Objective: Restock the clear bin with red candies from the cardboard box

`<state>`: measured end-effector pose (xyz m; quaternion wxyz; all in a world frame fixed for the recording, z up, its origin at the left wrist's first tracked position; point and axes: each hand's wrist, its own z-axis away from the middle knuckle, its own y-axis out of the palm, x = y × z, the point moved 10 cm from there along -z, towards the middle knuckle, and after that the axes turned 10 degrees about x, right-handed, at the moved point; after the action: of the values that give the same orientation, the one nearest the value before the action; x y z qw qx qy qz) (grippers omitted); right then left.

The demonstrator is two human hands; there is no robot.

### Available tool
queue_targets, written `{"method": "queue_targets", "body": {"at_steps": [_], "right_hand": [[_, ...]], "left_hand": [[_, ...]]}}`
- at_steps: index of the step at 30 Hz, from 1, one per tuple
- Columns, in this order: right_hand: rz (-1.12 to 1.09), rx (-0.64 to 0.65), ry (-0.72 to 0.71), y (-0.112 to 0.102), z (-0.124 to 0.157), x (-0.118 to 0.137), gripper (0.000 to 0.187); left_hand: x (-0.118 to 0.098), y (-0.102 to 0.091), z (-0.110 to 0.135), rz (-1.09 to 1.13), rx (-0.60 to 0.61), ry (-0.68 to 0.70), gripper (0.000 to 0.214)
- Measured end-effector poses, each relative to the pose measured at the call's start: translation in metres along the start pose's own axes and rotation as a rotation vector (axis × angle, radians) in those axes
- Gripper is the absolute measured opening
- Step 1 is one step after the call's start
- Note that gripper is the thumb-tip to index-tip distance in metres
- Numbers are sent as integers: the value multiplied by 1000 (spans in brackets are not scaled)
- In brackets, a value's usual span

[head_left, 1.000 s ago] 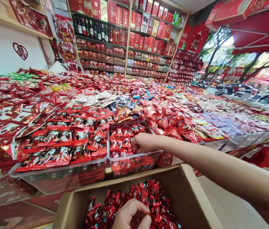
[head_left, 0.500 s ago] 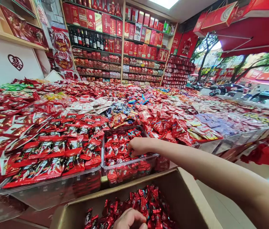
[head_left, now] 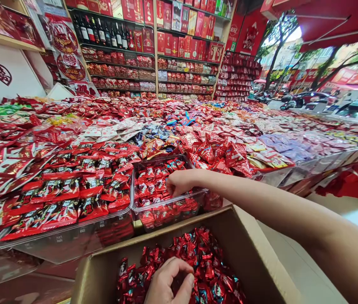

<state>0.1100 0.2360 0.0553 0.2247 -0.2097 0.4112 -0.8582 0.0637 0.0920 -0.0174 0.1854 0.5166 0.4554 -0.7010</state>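
Note:
My right hand (head_left: 179, 182) reaches over the rim of a clear plastic bin (head_left: 170, 205) of small red wrapped candies (head_left: 150, 181). Its fingers are curled down among the candies; what they hold is hidden. My left hand (head_left: 169, 283) is down in a cardboard box (head_left: 248, 253) at the bottom of the view. It rests on a heap of red foil candies (head_left: 204, 261), with fingers curled and thumb pinched against them around a few pieces.
A larger clear bin (head_left: 67, 236) of red packets stands left of the small bin. A wide display table (head_left: 308, 160) is heaped with red, purple and blue sweets. Shelves (head_left: 153, 46) of red boxes and bottles line the back wall. The street opens at right.
The view has shifted slightly. My right hand stays at the small bin, a little further left. My left hand has come up further into view in the box, fingers curling over the candies.

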Motion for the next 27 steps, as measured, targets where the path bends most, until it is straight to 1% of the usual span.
{"method": "queue_targets", "body": {"at_steps": [2, 6, 10, 15, 17, 22, 27], "right_hand": [[-17, 17, -22, 2, 0, 1, 26], [10, 50, 19, 6, 2, 0, 27], [6, 83, 54, 8, 4, 0, 27], [-20, 90, 38, 9, 4, 1, 34], [5, 84, 38, 9, 4, 2, 37], [94, 65, 50, 9, 1, 0, 39], [135, 51, 66, 8, -1, -3, 34]], "left_hand": [[-3, 2, -1, -28, 31, 1, 9], [-5, 6, -3, -79, 91, -1, 10], [-6, 7, -3, -77, 106, 15, 11], [-6, 9, -3, -66, 130, 3, 11], [-6, 10, -3, -63, 133, 1, 12], [-4, 10, -2, -53, 89, 29, 12], [0, 14, -2, -45, 86, 36, 13]]}}
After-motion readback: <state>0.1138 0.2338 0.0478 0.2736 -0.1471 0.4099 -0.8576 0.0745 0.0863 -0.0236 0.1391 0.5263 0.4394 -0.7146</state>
